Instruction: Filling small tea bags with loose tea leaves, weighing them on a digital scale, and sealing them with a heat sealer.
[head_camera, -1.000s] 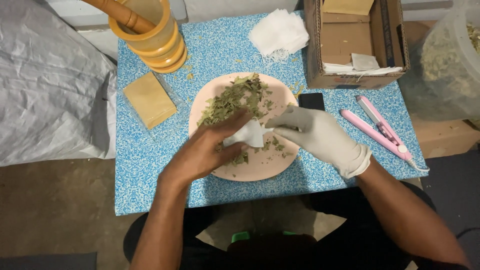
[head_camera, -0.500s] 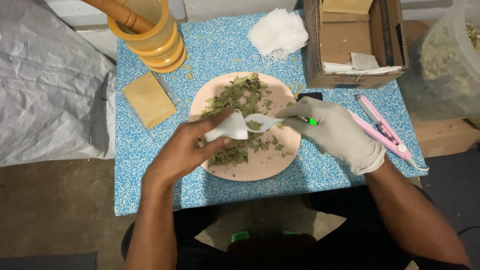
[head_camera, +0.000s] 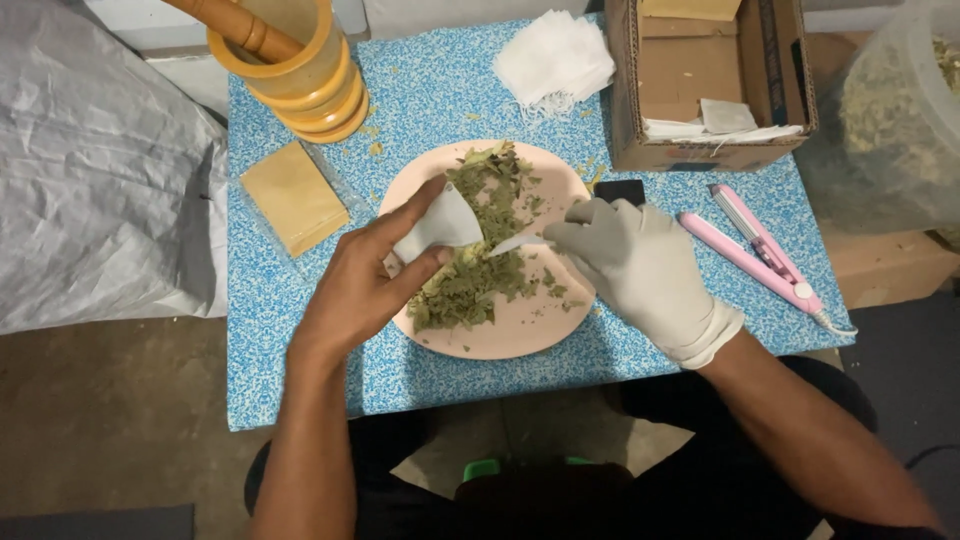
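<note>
We are filling a white pouch (head_camera: 440, 222), pinched in our bare left hand (head_camera: 365, 285) over the plate (head_camera: 520, 335), while our gloved right hand (head_camera: 640, 265) grips a spoon (head_camera: 520, 243) at its mouth. Next, the herbs (head_camera: 470, 285) need tipping in cleanly. Since half a second ago, the pouch has shifted slightly across the plate

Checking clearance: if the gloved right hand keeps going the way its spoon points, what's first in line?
The right hand points left; its spoon would likely first meet the white bag in the left hand. Depth unclear.
</note>
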